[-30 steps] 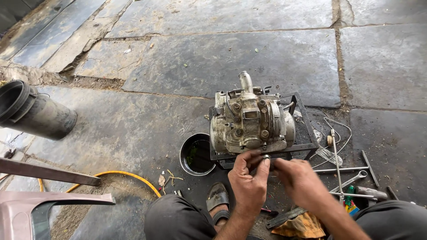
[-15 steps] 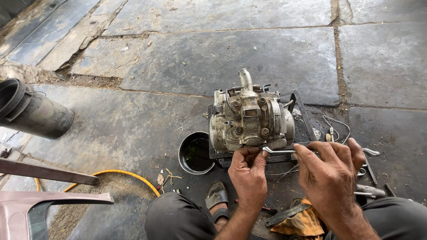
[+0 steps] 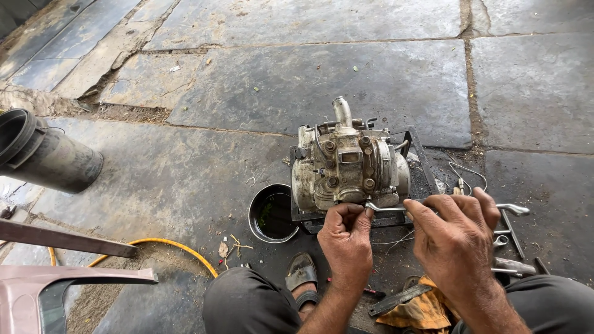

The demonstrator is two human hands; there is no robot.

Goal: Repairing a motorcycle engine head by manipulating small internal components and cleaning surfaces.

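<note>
Grimy cast metal, pale under the dirt, makes up the engine block (image 3: 346, 170), which sits on a small black stand (image 3: 421, 154) on the stone floor (image 3: 297, 80), just beyond the person's knees. By its bulk and solid casting it looks heavy and entirely stiff; it would want both hands low on the casing, not on the thin pipe stub sticking up at the top or on the loose wires beside it. The oily film probably makes bare surfaces slippery, so the bolt bosses and ribs look like the surer places to take hold.

The left hand (image 3: 348, 238) is clenched at the near bottom edge of the block, fingers curled round the end of a slim metal wrench (image 3: 387, 206) where it meets the casing. The right hand (image 3: 455, 238) grasps the same tool further along its shaft, fingers wrapped over it. The tool looks light, rigid and smooth.

A round black bowl (image 3: 272, 213) of dark liquid stands touching the stand's left side. More spanners (image 3: 510, 238) lie on the floor to the right, an orange rag (image 3: 421, 312) lies near the right knee, and a yellow hose (image 3: 167, 244) curves at the left.
</note>
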